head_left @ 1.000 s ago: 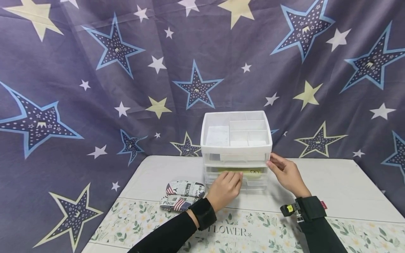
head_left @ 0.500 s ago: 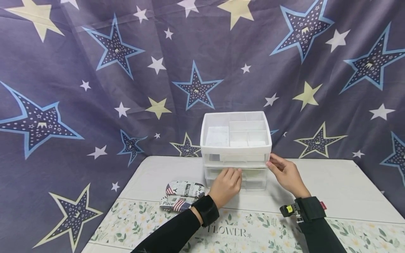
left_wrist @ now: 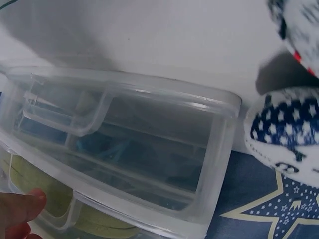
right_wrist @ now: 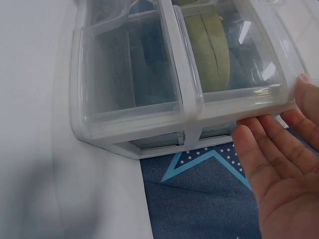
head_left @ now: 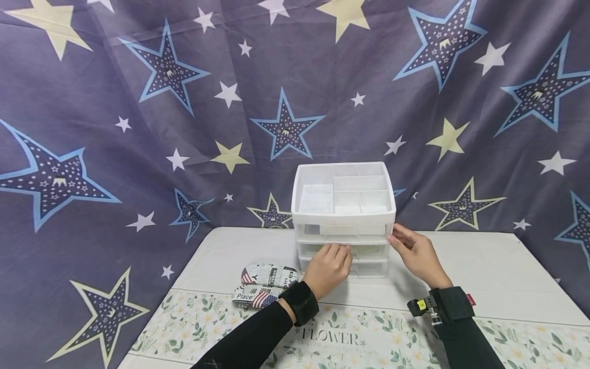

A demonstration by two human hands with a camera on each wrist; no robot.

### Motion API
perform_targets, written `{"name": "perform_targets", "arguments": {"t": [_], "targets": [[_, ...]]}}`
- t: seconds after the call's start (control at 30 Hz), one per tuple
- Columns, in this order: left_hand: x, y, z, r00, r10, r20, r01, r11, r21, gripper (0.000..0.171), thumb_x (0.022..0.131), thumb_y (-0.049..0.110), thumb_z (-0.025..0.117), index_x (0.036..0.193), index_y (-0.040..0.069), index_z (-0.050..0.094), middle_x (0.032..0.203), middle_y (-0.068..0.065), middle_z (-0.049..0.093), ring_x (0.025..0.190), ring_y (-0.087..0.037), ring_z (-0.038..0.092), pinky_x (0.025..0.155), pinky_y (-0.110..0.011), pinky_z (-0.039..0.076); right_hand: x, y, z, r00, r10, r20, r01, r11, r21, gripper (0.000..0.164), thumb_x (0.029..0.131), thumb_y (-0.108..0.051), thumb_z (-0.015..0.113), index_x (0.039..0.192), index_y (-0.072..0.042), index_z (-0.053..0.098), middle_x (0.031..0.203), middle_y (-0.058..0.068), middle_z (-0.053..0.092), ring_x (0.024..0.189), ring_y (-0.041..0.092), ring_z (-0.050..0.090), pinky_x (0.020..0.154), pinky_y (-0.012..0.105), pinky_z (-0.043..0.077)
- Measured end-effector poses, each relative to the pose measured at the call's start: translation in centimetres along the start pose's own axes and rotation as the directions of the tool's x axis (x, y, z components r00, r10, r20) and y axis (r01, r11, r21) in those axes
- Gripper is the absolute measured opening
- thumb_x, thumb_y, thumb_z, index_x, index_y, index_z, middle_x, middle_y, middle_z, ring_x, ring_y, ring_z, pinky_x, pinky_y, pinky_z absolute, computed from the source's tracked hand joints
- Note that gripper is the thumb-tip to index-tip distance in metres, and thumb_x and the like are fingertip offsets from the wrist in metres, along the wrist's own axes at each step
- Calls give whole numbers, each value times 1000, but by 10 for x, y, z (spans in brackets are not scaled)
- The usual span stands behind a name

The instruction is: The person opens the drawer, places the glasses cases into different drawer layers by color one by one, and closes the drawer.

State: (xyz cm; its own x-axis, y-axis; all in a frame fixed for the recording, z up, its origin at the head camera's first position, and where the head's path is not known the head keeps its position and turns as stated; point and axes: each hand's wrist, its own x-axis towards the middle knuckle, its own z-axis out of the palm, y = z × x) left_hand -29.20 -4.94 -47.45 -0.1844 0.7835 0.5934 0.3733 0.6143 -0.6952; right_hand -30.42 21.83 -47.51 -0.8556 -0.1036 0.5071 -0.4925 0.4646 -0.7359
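A white drawer organizer point(head_left: 343, 218) with clear drawers stands on the table, its drawers all pushed in. My left hand point(head_left: 328, 270) is at the middle drawer's front, fingers curled over its handle; in the left wrist view the thumb lies against that handle point(left_wrist: 62, 221). A yellow-green pouch point(right_wrist: 212, 50) lies inside this drawer, seen through the clear plastic. My right hand point(head_left: 419, 256) touches the organizer's right front corner, thumb at the front edge and nearly straight fingers along the side.
Left of the organizer sits a case-like thing point(head_left: 253, 296) in newspaper-and-flag print, with two rounded parts. The organizer's top tray point(head_left: 318, 197) has several compartments. A floral runner point(head_left: 207, 328) crosses the white table point(head_left: 470, 266). A starry cloth point(head_left: 322, 61) hangs behind.
The middle drawer has slid back into the organizer under my left hand, and the yellow-green pouch has gone in with it. My right hand has stayed at the corner.
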Motion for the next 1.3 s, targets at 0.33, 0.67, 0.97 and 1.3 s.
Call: {"name": "perform_targets", "arguments": {"t": [0.33,0.67,0.97,1.3], "targets": [[0,7,-4,998,-29,52,32,998,-52,29,102,3,48,95,10,75,90,-2,69,80,-17,64,76,-27,57,-1,-2,-2,1000,-10,-2,10,1000,-16,48,105,-22,63,145,2,54,122,23,70,108,36,70,84,4,46],[0,32,-9,984,-86,157,86,996,5,40,104,1,41,92,15,76,83,2,64,76,-14,61,70,-23,56,-1,-4,-2,1000,-17,-7,17,1000,-7,48,105,-22,63,144,4,54,123,25,69,108,40,70,84,4,48],[-5,41,4,977,-68,204,61,997,42,43,105,1,33,91,16,72,82,3,62,77,-14,62,71,-25,56,0,-3,0,1000,-3,-9,2,1000,-6,47,105,-23,63,144,2,55,122,22,71,108,36,70,83,6,49],[-8,40,17,990,-88,107,82,995,62,45,108,3,21,89,14,61,81,1,56,72,-16,55,64,-28,47,0,-2,-2,1000,0,0,0,1000,-10,48,104,-24,63,145,1,55,122,21,71,108,35,71,87,23,58]]}}
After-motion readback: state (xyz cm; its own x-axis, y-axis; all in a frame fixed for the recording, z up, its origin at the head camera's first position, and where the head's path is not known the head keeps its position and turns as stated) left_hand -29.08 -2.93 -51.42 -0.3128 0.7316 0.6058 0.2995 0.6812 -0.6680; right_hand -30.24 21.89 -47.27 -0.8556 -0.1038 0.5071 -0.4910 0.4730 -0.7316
